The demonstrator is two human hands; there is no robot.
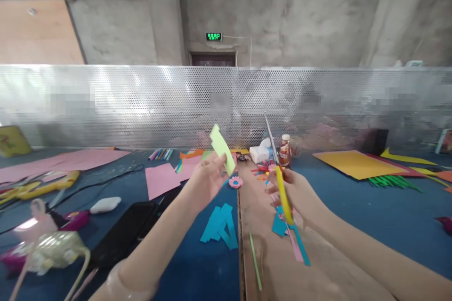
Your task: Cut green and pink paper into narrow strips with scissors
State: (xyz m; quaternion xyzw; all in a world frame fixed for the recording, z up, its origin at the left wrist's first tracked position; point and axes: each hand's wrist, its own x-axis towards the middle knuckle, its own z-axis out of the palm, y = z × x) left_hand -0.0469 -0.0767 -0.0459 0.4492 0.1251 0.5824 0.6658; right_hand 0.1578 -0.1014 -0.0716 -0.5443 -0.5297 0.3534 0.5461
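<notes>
My left hand point(209, 179) pinches a light green paper strip point(221, 143), raised above the table with its stepped upper edge pointing up. In my right hand point(294, 188) is a pair of scissors point(282, 188) with yellow handles, blades pointing up and away; the blades look closed together. Blue paper strips point(221, 225) lie in a loose pile below my left hand. A pink paper flower point(235, 182) with a blue centre rests just right of that hand. Beneath my right hand are blue and pink paper scraps point(278, 225), partly hidden. One thin green strip point(255, 261) lies nearer me.
Pink sheets point(162, 179), markers point(161, 154) and a black phone point(122, 225) are on the left. A bottle point(285, 150) and tissue pack point(260, 153) stand at the back. Yellow paper point(356, 163) and green sticks point(393, 182) lie right. A perforated metal screen point(158, 103) closes the far edge.
</notes>
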